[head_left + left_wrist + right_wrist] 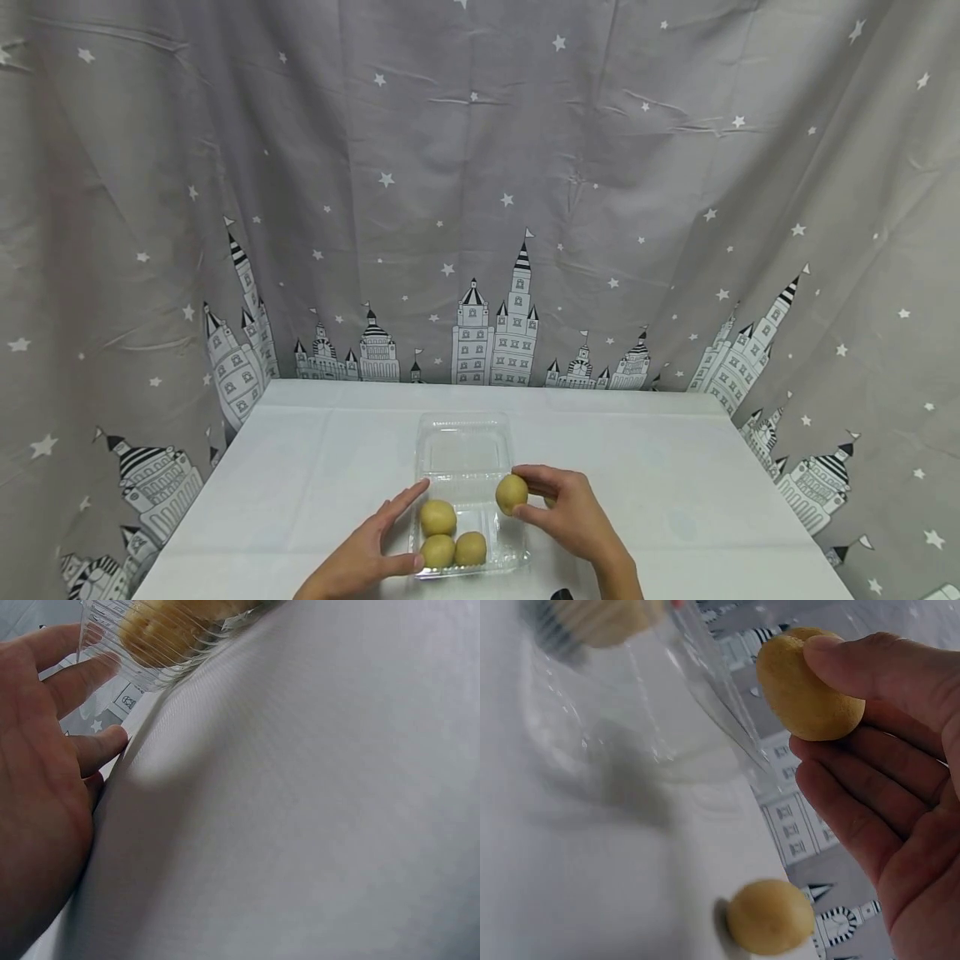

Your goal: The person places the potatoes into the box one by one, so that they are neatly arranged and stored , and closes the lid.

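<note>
A clear plastic clamshell box lies on the table with its lid folded back, away from me. Three yellow potatoes sit in the left part of its base. Between thumb and fingers my right hand pinches another potato, held above the right side of the box. My left hand is at the box's left side, its fingers extended and touching or very near the ribbed wall. One more potato rests on the table right of the box, mostly hidden behind my right hand in the head view.
A white cloth covers the table. Behind and beside it hangs a grey curtain printed with stars and castles. A small black object shows at the bottom edge of the head view, too cut off to identify.
</note>
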A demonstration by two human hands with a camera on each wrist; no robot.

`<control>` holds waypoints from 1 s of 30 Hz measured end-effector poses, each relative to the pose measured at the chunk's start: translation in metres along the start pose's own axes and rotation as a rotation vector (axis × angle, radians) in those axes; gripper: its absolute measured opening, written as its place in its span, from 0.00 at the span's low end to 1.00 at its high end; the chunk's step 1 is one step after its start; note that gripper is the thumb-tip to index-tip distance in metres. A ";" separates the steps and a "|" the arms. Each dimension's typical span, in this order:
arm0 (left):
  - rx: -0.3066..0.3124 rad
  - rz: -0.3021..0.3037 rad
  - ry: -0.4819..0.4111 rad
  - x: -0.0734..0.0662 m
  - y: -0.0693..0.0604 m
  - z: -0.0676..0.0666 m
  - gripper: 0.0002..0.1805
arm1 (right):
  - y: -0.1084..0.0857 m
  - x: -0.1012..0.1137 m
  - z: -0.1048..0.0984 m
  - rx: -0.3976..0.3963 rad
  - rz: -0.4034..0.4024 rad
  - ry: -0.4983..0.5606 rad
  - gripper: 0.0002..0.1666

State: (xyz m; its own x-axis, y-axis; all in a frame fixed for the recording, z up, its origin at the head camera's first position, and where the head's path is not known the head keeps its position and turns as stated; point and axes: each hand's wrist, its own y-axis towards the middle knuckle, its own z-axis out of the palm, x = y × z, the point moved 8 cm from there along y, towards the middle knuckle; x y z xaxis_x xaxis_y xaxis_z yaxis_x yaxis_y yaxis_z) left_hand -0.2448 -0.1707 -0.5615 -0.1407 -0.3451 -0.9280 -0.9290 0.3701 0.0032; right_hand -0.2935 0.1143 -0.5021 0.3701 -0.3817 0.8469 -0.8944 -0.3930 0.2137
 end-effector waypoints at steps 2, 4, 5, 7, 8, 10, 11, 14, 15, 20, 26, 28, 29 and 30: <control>-0.006 0.021 0.010 0.000 0.000 0.000 0.51 | 0.002 0.003 0.007 0.016 -0.011 0.009 0.29; -0.011 0.044 0.017 -0.001 0.000 -0.001 0.51 | 0.003 0.004 0.013 0.030 -0.021 0.019 0.28; -0.013 0.052 0.019 -0.001 0.000 -0.001 0.51 | 0.003 0.005 0.016 0.037 -0.026 0.027 0.27; -0.014 0.058 0.019 -0.001 0.000 0.000 0.51 | 0.004 0.006 0.022 0.049 -0.038 0.026 0.26; -0.014 0.060 0.017 -0.002 0.000 0.000 0.51 | 0.004 0.006 0.024 0.056 -0.040 0.023 0.25; -0.019 0.073 0.015 -0.002 0.000 0.000 0.51 | 0.005 0.007 0.028 0.070 -0.045 0.011 0.25; -0.021 0.081 0.015 -0.002 0.000 -0.001 0.51 | 0.005 0.008 0.030 0.078 -0.046 0.001 0.24; -0.030 0.126 0.015 -0.003 0.000 -0.001 0.51 | 0.007 0.007 0.035 0.098 -0.025 -0.039 0.24; -0.031 0.139 0.014 -0.004 0.000 -0.001 0.51 | 0.007 0.007 0.037 0.103 -0.023 -0.054 0.24; -0.026 0.141 0.012 -0.004 0.000 -0.001 0.51 | 0.009 0.010 0.044 0.086 -0.063 -0.161 0.24; -0.022 0.150 0.000 -0.004 -0.001 -0.001 0.51 | 0.010 0.017 0.049 0.026 -0.110 -0.267 0.24; -0.024 0.169 -0.001 -0.006 -0.001 -0.002 0.51 | 0.011 0.020 0.051 0.008 -0.120 -0.295 0.25; -0.025 0.173 0.000 -0.006 -0.001 -0.002 0.51 | 0.011 0.021 0.051 -0.001 -0.123 -0.311 0.25; -0.022 0.167 -0.002 -0.006 -0.001 -0.002 0.51 | 0.012 0.022 0.052 -0.010 -0.123 -0.321 0.26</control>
State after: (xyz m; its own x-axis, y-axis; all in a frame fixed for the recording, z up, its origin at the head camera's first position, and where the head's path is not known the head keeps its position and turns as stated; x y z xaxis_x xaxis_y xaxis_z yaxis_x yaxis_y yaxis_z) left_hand -0.2435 -0.1704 -0.5555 -0.2929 -0.2788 -0.9146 -0.9001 0.4029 0.1654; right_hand -0.2830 0.0576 -0.5061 0.5344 -0.5764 0.6182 -0.8398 -0.4448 0.3113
